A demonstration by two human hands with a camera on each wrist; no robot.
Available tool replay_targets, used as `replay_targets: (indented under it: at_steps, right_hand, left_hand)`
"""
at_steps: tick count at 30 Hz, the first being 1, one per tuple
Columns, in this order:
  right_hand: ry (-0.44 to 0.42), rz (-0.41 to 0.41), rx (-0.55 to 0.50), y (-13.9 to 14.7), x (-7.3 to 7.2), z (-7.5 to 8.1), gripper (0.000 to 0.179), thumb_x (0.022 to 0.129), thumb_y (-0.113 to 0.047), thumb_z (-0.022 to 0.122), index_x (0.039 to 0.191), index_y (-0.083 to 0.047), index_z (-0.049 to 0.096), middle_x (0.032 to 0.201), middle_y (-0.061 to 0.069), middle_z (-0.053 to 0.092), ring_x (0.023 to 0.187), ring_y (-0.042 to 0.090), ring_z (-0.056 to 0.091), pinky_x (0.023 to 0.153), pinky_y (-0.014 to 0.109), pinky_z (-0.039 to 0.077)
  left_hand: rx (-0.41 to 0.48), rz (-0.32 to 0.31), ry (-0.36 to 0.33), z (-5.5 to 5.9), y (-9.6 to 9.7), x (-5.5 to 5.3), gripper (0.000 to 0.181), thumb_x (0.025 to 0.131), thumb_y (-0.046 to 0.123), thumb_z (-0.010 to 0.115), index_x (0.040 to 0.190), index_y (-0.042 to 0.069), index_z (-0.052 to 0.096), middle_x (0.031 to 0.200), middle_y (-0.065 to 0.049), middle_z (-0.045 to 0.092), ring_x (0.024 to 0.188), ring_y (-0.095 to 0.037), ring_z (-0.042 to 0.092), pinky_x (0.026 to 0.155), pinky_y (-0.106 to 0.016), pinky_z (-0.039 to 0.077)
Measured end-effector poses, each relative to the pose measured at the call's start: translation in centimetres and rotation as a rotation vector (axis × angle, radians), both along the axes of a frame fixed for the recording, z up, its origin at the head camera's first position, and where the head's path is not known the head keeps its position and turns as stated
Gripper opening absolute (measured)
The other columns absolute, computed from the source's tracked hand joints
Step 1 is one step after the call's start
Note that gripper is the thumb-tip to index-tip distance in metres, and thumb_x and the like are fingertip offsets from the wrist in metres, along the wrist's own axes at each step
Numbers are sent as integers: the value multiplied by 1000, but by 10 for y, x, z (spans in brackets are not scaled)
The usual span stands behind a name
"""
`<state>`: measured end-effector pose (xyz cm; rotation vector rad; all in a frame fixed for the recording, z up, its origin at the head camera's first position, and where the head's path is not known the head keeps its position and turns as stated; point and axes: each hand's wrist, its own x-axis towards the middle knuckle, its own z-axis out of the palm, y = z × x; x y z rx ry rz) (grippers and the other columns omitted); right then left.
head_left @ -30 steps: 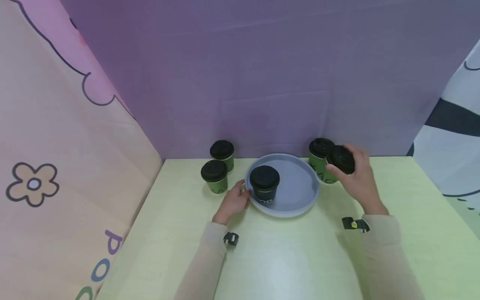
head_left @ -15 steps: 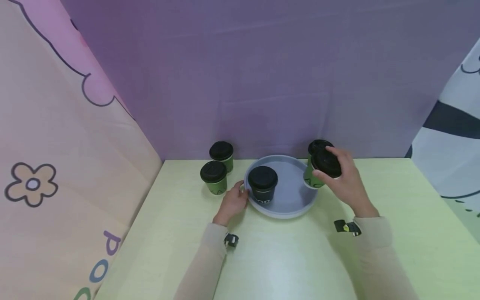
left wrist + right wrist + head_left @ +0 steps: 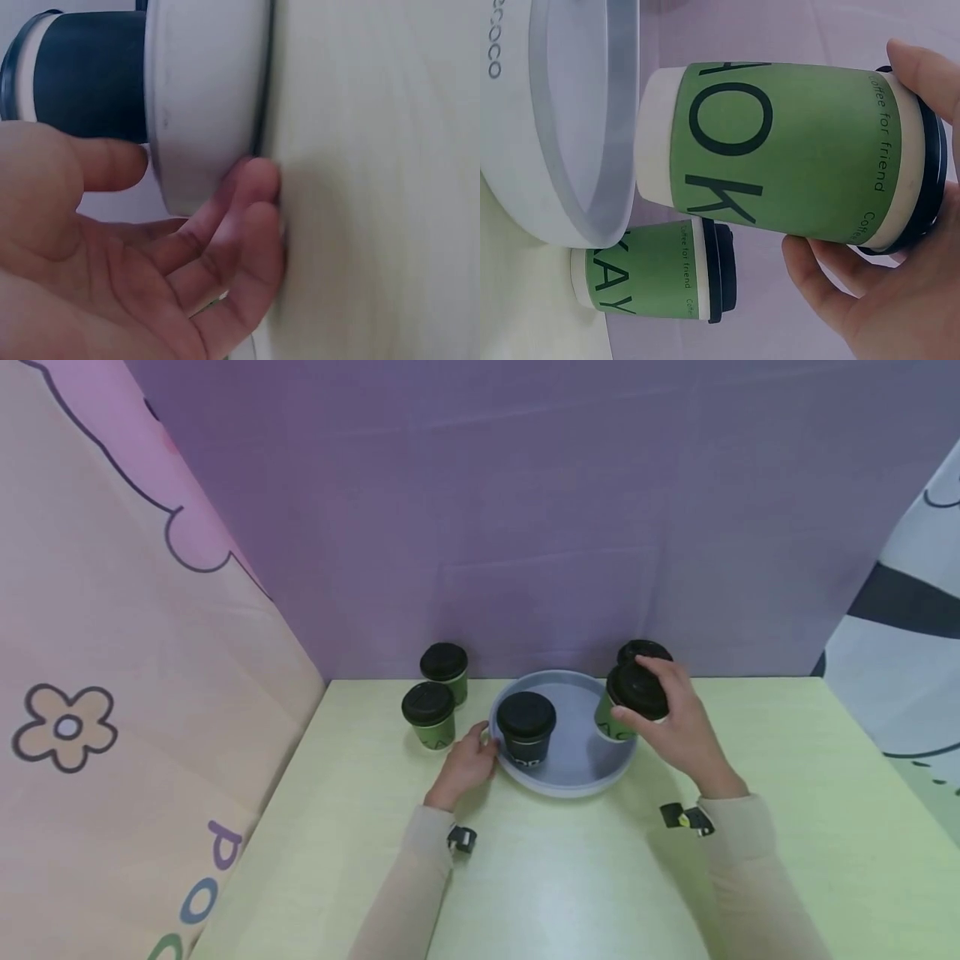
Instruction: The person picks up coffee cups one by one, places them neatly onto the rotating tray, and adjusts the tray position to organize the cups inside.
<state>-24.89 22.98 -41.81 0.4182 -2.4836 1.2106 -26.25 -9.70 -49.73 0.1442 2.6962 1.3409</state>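
Observation:
My right hand [image 3: 686, 727] grips a green paper coffee cup [image 3: 612, 725] around its black lid, holding it over the right side of a round blue-grey tray [image 3: 576, 700]. In the right wrist view the raised cup [image 3: 780, 150] has its white base above the tray's rim [image 3: 622, 150]. My left hand [image 3: 467, 766] holds the tray's left edge. In the left wrist view its thumb lies at the rim and its curled fingers [image 3: 259, 225] reach the tray's underside. A dark cup with a black lid [image 3: 527, 718] stands upright on the tray's left part.
Two green lidded cups stand left of the tray, a nearer one [image 3: 429, 714] and a farther one [image 3: 444, 670]. Behind the raised cup, another green cup [image 3: 649, 270] stands by the tray. A purple cloth wall [image 3: 480, 527] rises at the table's back edge.
My right hand has carried the green cup leftward, from beside the tray to over its right side. The left hand stays at the tray's edge.

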Motion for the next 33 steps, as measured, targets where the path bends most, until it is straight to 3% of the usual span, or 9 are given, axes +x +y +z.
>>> replay_targets:
  at_steps: [14,25,33]
  right_hand:
    - [-25,34,30,-8,3,2,82,85,-24,85,155,-16,42,157,17,37,145,44,36,113,70,30]
    - [-30,85,52,-16,6,5,86,85,-26,86,156,-11,39,156,19,40,144,45,39,111,69,32]
    - [-100,114,86,-22,7,2,90,85,-32,85,158,-15,35,162,16,35,145,42,38,112,69,32]
  left_hand:
    - [29,-77,-139,10,-2,4,64,104,21,48,161,4,25,80,-13,70,62,-17,58,63,-29,47]
    - [31,-89,-135,9,-2,5,65,105,21,48,161,2,22,83,-11,71,67,-20,63,66,-30,49]
    - [44,-81,-136,9,-2,4,65,105,21,48,161,2,22,85,-13,71,70,-21,64,66,-29,49]
